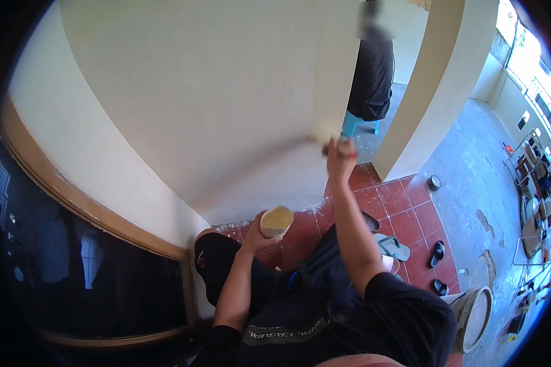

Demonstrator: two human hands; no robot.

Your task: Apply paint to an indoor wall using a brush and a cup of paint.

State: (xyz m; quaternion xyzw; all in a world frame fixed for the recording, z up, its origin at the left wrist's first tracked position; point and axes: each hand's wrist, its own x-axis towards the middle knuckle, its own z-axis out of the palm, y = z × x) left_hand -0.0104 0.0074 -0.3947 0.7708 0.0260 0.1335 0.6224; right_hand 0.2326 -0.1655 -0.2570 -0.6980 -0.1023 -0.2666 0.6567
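Note:
My right hand (340,160) is shut on a paintbrush (334,146), whose blurred pale bristles lie at the right part of a cream wall (211,91), near its edge. Low in front of me, my left hand (257,236) holds a small cup (276,222) that contains pale yellow paint. The cup stands apart from the wall, above my bent leg. A shadow falls across the wall to the left of the brush.
A person in dark clothing (374,75) sits on a blue stool (360,123) beyond the wall's edge. A cream pillar (422,114) stands right. Sandals (397,247) lie on red tiles (399,225); a bucket (475,321) is at lower right. A wood-framed dark window (96,257) is left.

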